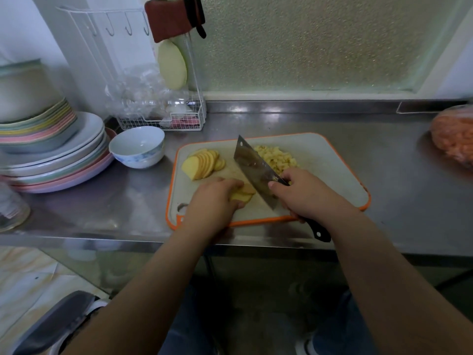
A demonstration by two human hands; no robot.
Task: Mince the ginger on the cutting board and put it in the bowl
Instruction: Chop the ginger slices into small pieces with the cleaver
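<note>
Mid-mince: right hand [304,193] clamped on cleaver [256,170], left hand [215,201] pinning ginger slices [243,194] on cutting board [332,160], next chop them finer, bowl [137,147] waits left

Steel counter [320,119] carries everything. Directly under both hands: grey cutting board [332,175] with orange rim, lying flat, its near edge close to the counter's front lip. Left of the left hand [212,201], just off the board's corner: white bowl [138,147], upright. Further left: stack of plates [56,160], touching or nearly touching the bowl. Behind the bowl, against the wall: white wire rack [163,119]. Far left, near the front edge: clear glass jar [12,211]. Well right of the right hand [307,196]: bag of orange stuff [453,134], partly out of view.
</note>
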